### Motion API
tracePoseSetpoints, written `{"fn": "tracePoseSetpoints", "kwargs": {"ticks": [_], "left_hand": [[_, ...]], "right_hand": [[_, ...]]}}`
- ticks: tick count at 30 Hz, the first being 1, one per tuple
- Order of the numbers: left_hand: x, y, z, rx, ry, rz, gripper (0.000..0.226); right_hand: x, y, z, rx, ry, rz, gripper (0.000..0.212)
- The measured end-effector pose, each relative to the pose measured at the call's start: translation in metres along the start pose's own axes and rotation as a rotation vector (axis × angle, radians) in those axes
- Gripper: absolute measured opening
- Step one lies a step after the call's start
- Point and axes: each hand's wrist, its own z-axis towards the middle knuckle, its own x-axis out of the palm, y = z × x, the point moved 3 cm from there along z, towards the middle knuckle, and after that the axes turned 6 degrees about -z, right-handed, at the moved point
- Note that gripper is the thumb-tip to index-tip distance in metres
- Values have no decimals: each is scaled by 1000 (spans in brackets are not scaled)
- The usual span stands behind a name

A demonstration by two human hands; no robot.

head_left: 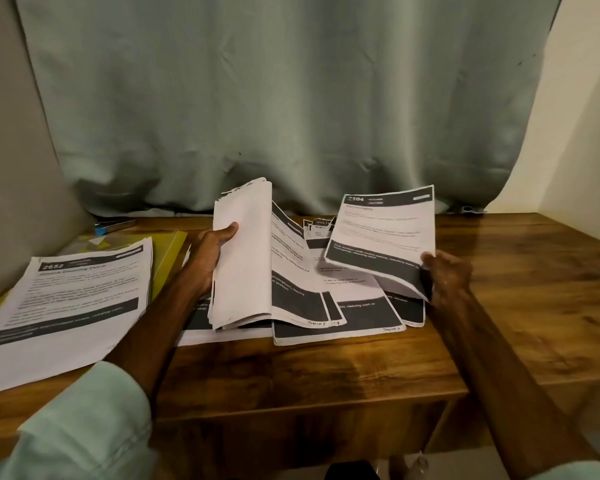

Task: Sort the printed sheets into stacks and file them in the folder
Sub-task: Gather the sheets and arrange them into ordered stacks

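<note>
Printed sheets lie spread toward the far edge of the tabletop; the left grip clamps a raised bundle, the right grip pinches a single sheet by its corner.

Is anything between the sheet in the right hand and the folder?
Yes. The left hand holds a bundle upright between the sheet in the right hand and the folder at the left. A stack also lies on the folder, covering most of it.
</note>
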Motion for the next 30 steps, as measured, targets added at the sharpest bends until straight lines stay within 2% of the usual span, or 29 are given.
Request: {"fn": "tracePoseSetpoints", "kwargs": {"ticks": [7, 10, 14, 18, 21, 24, 27, 30], "left_hand": [[4, -2, -9, -109, 69, -83, 42], [7, -2, -14, -144, 107, -123, 42], [8, -2, -15, -170, 113, -113, 45], [14, -10, -18, -119, 92, -217, 54], [13, -14, -15, -90, 72, -251, 78], [8, -17, -12, -78, 45, -256, 79], [11, -20, -13, -82, 45, -218, 79], [14, -24, -17, -60, 74, -131, 84]], "right_hand": [[32, 12, -31, -274, 215, -159, 24], [43, 13, -45, -298, 262, -169, 24], [63, 7, -68, -371, 259, -296, 21], [83, -1, -90, -356, 335, -300, 17], [90, 0, -97, -236, 401, -201, 13], [90, 2, -101, -165, 432, -125, 18], [90, -1, -101, -189, 406, -213, 14], [90, 2, -107, -309, 363, -382, 22]]}}
